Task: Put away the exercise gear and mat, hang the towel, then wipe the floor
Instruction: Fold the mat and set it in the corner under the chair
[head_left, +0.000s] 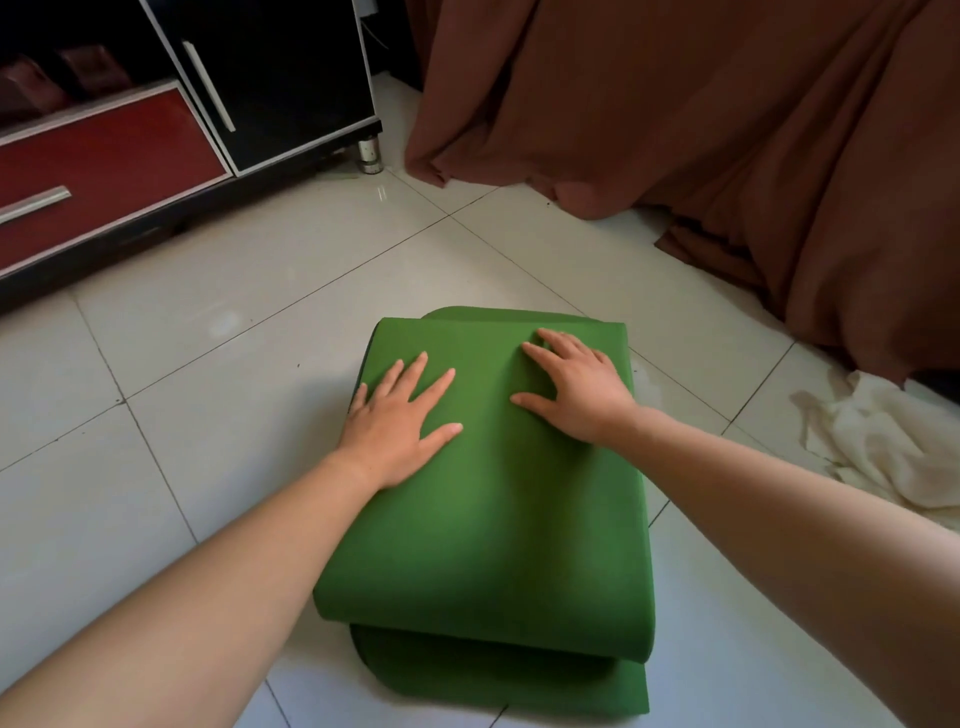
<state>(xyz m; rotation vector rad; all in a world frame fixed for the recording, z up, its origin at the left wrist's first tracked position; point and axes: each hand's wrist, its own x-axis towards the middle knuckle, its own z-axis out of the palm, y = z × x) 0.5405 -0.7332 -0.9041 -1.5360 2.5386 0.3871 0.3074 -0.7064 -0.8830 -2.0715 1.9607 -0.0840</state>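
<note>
Mat (483, 519), green, folded in layers, lies on white tile floor (234, 322). Left hand (397, 421) and right hand (574, 389) press flat on top layer, fingers spread, gripping nothing. Cream towel (883, 441) crumpled on floor at right, near brown curtain (727, 130).

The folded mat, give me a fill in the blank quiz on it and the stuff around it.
The left hand and the right hand rest flat on the folded mat, whose colour is ____.
The crumpled white cloth lies on the tiled floor to the mat's ____.
The cabinet drawer with the silver handle is ____.
Missing words: green; right; red.
</note>
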